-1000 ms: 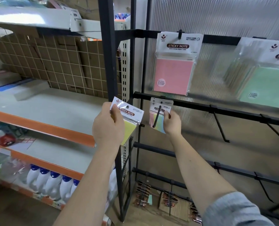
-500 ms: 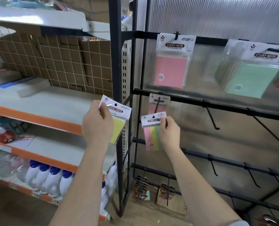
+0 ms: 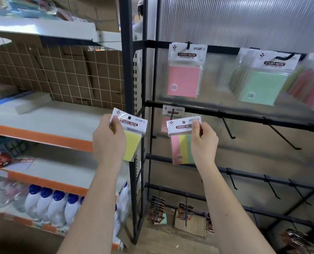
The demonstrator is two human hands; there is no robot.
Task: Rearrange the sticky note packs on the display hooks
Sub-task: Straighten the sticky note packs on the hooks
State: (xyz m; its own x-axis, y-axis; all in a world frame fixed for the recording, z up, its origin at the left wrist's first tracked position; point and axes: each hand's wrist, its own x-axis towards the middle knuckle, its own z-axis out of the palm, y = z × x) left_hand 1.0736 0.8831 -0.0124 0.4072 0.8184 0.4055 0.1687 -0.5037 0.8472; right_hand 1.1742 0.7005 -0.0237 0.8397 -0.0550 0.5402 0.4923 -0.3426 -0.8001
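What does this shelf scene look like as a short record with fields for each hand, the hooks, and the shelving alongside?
left hand: pinches yellow pack by its header
right hand: pinches striped pack, off the hook
middle rail hook: one small pack hanging
top rail: pink pack, green pack
orange shelves: white bottles on the lower level

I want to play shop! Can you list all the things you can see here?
large sticky note pack: 1, pink, top rail hook
green pack: 1, top rail, right
small pack: 1, pinkish, middle rail hook
yellow pack: 1, in left hand
striped pack: 1, pink-yellow-green, in right hand
bottles: several, white with blue caps, bottom left shelf
left hand: 1, holds yellow pack
right hand: 1, pinches striped pack
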